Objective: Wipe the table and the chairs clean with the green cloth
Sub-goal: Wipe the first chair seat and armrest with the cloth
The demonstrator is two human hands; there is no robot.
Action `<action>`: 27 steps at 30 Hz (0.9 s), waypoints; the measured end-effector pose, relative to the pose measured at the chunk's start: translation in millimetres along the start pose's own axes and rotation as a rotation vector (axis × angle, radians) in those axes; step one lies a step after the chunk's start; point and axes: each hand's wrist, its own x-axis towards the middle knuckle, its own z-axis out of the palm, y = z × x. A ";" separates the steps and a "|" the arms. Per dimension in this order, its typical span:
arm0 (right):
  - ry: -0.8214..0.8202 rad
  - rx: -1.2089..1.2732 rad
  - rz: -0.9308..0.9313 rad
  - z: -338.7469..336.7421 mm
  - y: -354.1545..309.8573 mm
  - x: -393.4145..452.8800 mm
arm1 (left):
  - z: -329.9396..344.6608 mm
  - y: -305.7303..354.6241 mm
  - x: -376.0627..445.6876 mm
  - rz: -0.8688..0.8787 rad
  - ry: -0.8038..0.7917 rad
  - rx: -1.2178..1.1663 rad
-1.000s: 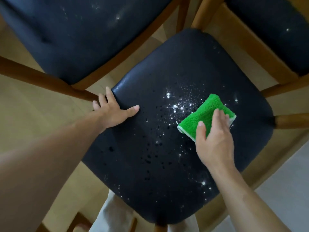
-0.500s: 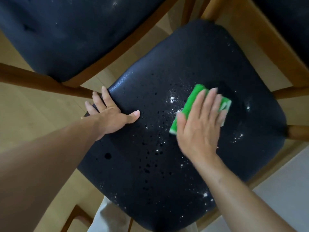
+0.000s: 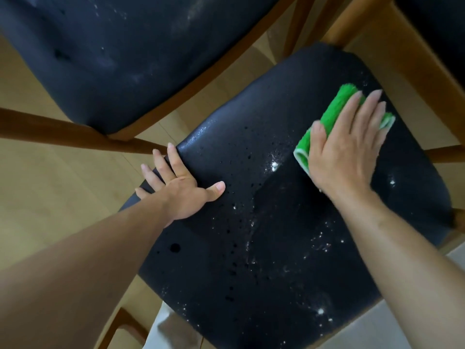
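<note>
- Pressing flat with straight, spread fingers, the right hand [image 3: 344,144] holds the green cloth [image 3: 324,122] on the far right part of the chair seat [image 3: 251,248].
- The left hand [image 3: 181,187], fingers spread, steadies the seat edge.
- Wiping is underway; white specks [image 3: 274,166] nearer call for the next stroke.
- The table is not visible.
</note>
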 end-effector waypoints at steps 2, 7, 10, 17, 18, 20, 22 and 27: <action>0.035 0.006 0.072 2.2 -20.0 8.9 | -0.2 0.6 0.0 -0.002 -0.002 -0.006; -0.102 -0.080 -0.333 14.2 -37.9 -62.8 | -2.6 5.9 -4.1 -0.023 -0.019 0.016; -0.220 -0.132 -0.594 26.9 -25.1 -138.3 | -4.2 7.3 -5.3 -0.033 -0.032 0.017; -0.327 -0.114 -0.740 26.8 13.7 -162.7 | -3.6 7.1 -3.9 -0.035 -0.050 0.002; -0.275 -0.087 -0.656 22.8 14.5 -145.7 | -3.3 7.4 -3.5 -0.033 -0.051 0.003; -0.160 -0.067 -0.473 12.3 9.6 -100.0 | -3.1 6.8 -1.5 -0.030 -0.052 0.004; -0.110 -0.078 -0.325 2.2 1.3 -48.2 | -3.1 6.0 -1.4 -0.031 -0.059 0.006; -0.014 -0.031 -0.089 1.1 -42.6 22.7 | -3.0 5.7 -0.3 -0.038 -0.050 0.015</action>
